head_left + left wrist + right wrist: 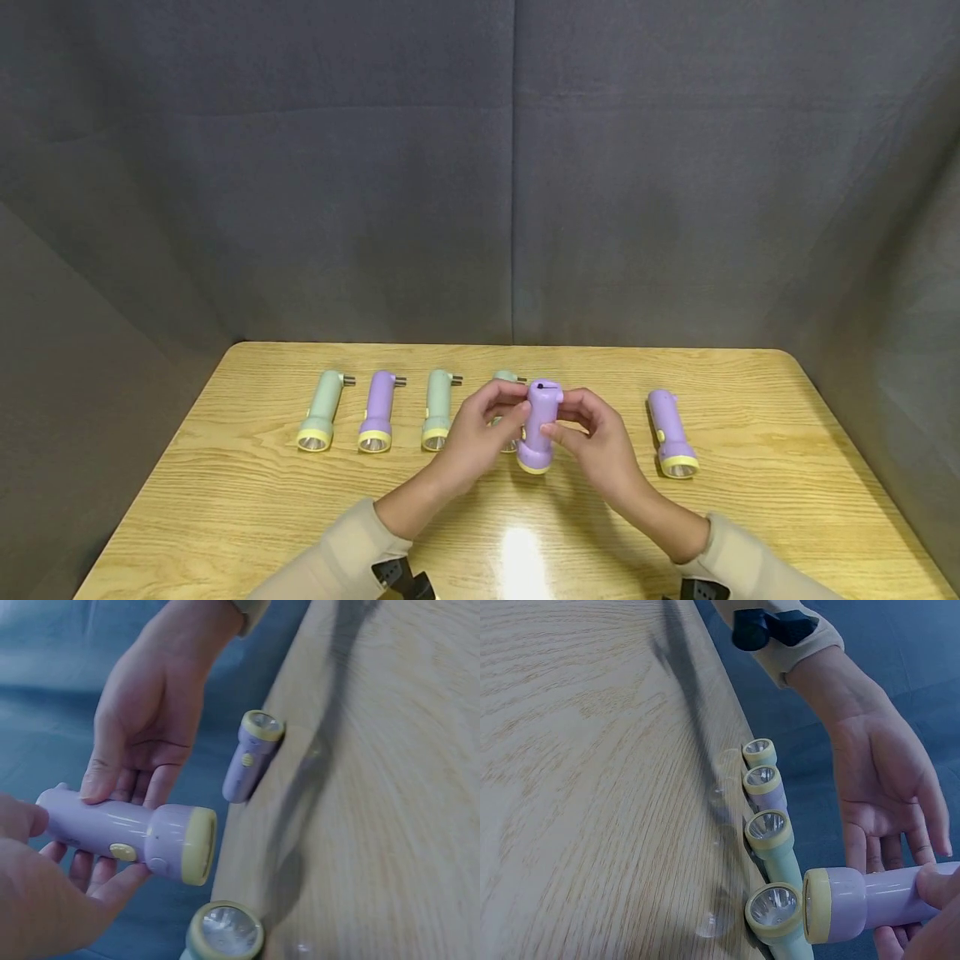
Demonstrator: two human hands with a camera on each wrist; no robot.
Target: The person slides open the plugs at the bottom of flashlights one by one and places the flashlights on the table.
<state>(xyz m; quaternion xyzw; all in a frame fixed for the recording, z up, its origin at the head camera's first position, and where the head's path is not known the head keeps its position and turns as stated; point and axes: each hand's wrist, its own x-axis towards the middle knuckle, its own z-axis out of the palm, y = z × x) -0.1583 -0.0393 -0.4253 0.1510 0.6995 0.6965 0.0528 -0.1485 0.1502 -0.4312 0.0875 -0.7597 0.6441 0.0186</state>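
Note:
A purple flashlight (540, 421) with a yellow lens ring and a yellow switch is held over the table between both hands, lens end pointing down toward the near side. My right hand (603, 442) grips it, thumb on the barrel and fingers behind, as the left wrist view shows. On the other side, my left hand (480, 425) holds it near the tail, its fingers reaching behind the barrel. A dark slot shows at the tail end. Behind my left hand lies a green flashlight (506, 376), partly covered.
Left of my hands a row lies on the wooden table (247, 517): a green flashlight (324, 404), a purple flashlight (379, 404) and another green flashlight (438, 404), metal prongs sticking out sideways. One more purple flashlight (669, 425) lies at right. Grey curtains (375, 208) hang behind.

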